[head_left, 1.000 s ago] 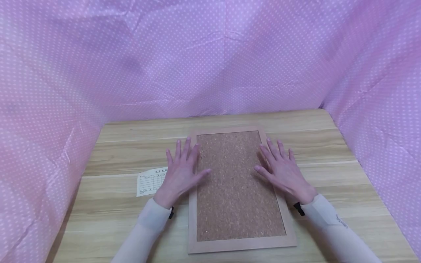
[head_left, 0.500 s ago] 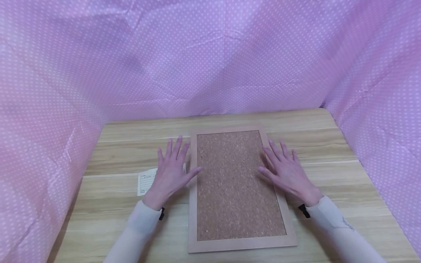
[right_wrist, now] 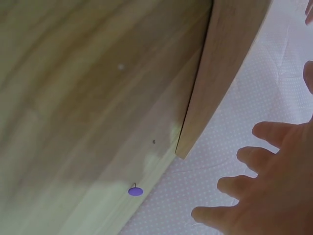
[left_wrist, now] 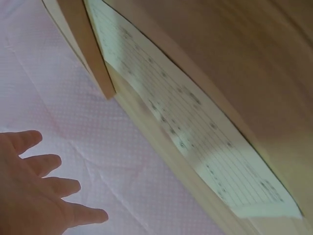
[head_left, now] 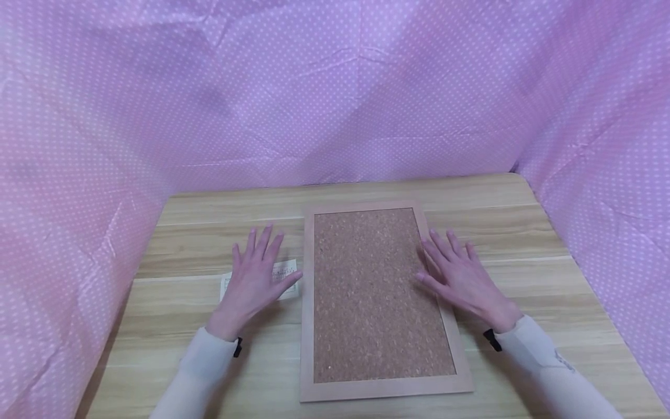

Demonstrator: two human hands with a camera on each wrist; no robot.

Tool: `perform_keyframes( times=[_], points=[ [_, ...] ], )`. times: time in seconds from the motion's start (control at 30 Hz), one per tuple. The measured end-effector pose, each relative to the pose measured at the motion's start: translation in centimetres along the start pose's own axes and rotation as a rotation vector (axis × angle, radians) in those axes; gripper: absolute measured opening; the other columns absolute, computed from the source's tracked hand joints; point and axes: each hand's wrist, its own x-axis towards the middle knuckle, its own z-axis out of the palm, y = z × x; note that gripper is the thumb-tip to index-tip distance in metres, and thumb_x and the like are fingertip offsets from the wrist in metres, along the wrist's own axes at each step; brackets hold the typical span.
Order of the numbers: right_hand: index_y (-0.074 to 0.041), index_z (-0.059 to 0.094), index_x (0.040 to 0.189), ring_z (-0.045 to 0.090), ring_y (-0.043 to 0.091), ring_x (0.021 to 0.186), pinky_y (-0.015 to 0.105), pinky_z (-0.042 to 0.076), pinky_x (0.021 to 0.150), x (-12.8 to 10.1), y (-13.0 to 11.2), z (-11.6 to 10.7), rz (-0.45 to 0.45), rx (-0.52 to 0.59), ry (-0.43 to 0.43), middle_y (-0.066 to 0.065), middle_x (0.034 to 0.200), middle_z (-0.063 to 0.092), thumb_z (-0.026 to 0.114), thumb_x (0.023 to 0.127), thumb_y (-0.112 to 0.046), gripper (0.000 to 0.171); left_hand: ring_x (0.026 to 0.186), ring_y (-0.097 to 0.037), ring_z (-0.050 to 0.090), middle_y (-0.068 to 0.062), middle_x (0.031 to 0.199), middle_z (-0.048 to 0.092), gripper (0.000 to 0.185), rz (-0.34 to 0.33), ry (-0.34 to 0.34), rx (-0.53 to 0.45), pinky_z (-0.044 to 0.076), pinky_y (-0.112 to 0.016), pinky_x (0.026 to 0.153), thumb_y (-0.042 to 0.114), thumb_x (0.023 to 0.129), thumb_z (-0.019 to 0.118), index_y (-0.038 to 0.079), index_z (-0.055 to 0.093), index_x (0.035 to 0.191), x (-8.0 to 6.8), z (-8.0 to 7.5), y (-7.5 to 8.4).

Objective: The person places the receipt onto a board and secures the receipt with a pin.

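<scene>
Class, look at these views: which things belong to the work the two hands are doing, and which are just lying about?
In hand:
cork board, under the right hand
printed paper slip, under the left hand

Lying about:
purple pushpin, on the table
pink dotted cloth, behind and at the sides

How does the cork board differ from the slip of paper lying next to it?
The cork board is large, brown and speckled, with a wooden frame; the paper slip is small, pale and printed with a lined table. The board lies fully in view, while the left hand hovers over the slip and hides part of it. The right hand is at the board's right edge. Both lie flat on the wooden table.
</scene>
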Motion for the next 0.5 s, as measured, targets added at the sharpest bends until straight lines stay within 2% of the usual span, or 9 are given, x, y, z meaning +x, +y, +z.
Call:
perform_keyframes(
  times=[0.27,0.5],
  points=[
    [-0.008,0.035,0.161,0.015,0.049,0.153,0.075,0.014,0.114,-0.3,0.1,0.4,-0.049,-0.001,-0.037,0.016,0.169,0.023,0.057,0.101,-0.056,0.08,0.153,-0.051,0.011,-0.019,0.17,0.019,0.096,-0.031,-0.011,0.011,0.007,-0.078,0.112,0.063,0.09,0.068,0.007,0.035,0.16,-1.0,-0.3,-1.9],
    [-0.008,0.038,0.16,0.017,0.048,0.153,0.073,0.013,0.115,-0.6,0.0,0.7,-0.072,0.001,-0.066,0.015,0.168,0.026,0.058,0.1,-0.059,0.081,0.153,-0.051,0.01,-0.02,0.17,0.018,0.095,-0.06,-0.031,0.006,0.006,-0.078,0.113,0.063,0.093,0.066,0.006,0.032,0.161,-1.9,-0.5,-3.5]
  ],
)
